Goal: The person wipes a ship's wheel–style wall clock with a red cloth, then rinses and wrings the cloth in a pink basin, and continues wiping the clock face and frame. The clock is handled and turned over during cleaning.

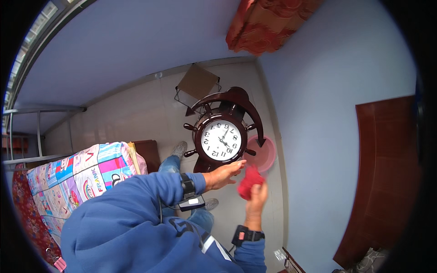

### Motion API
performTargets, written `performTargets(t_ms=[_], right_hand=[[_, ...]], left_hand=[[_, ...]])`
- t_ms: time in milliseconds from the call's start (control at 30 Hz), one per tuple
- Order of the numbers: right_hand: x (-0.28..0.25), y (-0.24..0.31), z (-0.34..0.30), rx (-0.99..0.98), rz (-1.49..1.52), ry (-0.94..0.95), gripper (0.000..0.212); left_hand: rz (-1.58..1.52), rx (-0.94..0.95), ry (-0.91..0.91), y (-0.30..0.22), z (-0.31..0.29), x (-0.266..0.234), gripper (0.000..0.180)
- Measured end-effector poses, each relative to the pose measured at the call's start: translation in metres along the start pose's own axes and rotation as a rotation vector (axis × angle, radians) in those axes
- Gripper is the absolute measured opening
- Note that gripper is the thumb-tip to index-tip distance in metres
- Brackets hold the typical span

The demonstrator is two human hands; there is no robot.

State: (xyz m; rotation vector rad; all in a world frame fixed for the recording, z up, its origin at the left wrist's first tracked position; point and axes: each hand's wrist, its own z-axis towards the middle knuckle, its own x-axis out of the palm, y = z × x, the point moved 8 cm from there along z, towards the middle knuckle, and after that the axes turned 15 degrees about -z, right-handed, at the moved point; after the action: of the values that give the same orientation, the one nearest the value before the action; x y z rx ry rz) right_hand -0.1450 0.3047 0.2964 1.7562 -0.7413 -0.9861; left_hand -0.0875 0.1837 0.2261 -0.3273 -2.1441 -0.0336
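Observation:
A dark brown wall clock, shaped like a ship's wheel with an anchor, stands before me, its white face appearing upside down. Against its near rim lies my left hand, fingers stretched out and holding nothing; whether it touches the wood or hovers just over it I cannot tell. To its right, my right hand is closed on a bunched red cloth, slightly blurred. The cloth is apart from the clock. Beyond it, a pink basin sits on the floor, partly hidden by the clock.
A folding stool with a tan seat stands behind the clock. A bed with colourful printed bedding and a metal frame is at left. A blue wall runs along the right, with a brown wooden panel. A red-orange curtain hangs at the top.

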Motion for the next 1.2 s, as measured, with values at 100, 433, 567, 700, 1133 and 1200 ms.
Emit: performTargets(t_ms=[100, 433, 567, 700, 1133, 1200], right_hand=[[0.105, 0.047, 0.032, -0.334, -0.431, 0.174, 0.074], [0.213, 0.055, 0.129, 0.35, 0.731, 0.405, 0.044], [0.242, 0.052, 0.141, 0.431, 0.628, 0.469, 0.034], [0.249, 0.059, 0.157, 0.456, 0.578, 0.52, 0.048], [0.24, 0.065, 0.146, 0.375, 1.036, 0.423, 0.05], [0.237, 0.064, 0.144, 0.251, 0.821, 0.373, 0.057]], left_hand=[[-0.257, 0.02, 0.037, -0.052, -0.009, -0.015, 0.039], [-0.041, 0.348, -0.085, -0.238, -0.044, -0.098, 0.011], [-0.168, 0.501, -0.057, -0.264, -0.048, -0.092, 0.013], [-0.226, 0.594, -0.067, -0.289, -0.059, -0.088, 0.014], [0.251, 0.468, 0.098, -0.281, -0.032, -0.028, 0.018], [0.461, 0.474, 0.045, -0.283, -0.028, -0.039, 0.014]])
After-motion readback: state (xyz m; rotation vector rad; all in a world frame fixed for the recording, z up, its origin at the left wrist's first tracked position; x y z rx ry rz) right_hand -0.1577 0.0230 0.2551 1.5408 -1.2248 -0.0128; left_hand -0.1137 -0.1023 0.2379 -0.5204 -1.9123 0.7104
